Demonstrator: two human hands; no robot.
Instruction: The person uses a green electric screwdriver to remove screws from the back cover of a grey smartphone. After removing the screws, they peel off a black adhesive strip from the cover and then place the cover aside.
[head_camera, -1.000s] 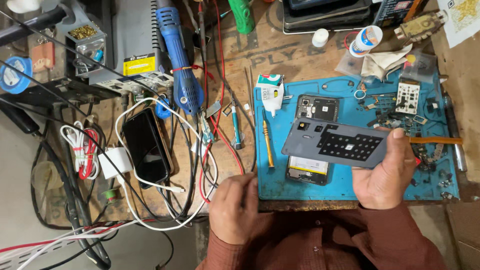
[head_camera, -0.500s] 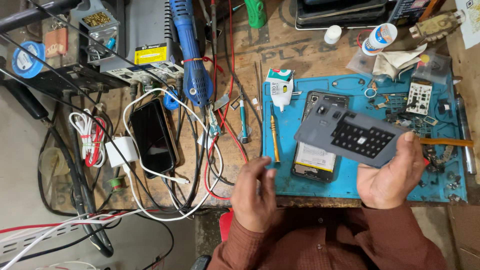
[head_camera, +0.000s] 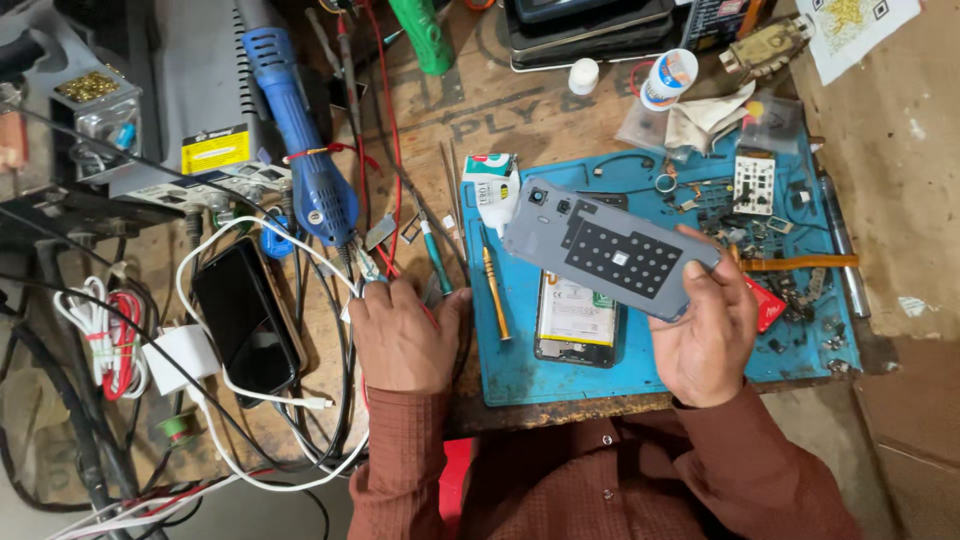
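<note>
Fingers of the right hand (head_camera: 708, 335) curl around the right end of a grey phone back cover (head_camera: 608, 250), thumb on its inner face, holding it tilted above the blue repair mat (head_camera: 520, 370). The cover looks light, thin and stiff, likely to flex or crack if squeezed, so the edges seem the safest place to grip, away from the black perforated pad at its centre. At six o'clock from the cover, one opened phone with its battery showing (head_camera: 578, 320) lies flat on the mat. At nine o'clock lie two slim drivers, one orange-handled screwdriver (head_camera: 494, 292) and one teal-handled screwdriver (head_camera: 434, 262). Farther toward nine o'clock the left hand (head_camera: 400, 335) rests palm down on the wooden bench, fingers loosely bent among cables, gripping nothing that I can see. Beyond it lie one black smartphone (head_camera: 243, 320) on a white cable and one blue hot-air handpiece (head_camera: 300, 150).
</note>
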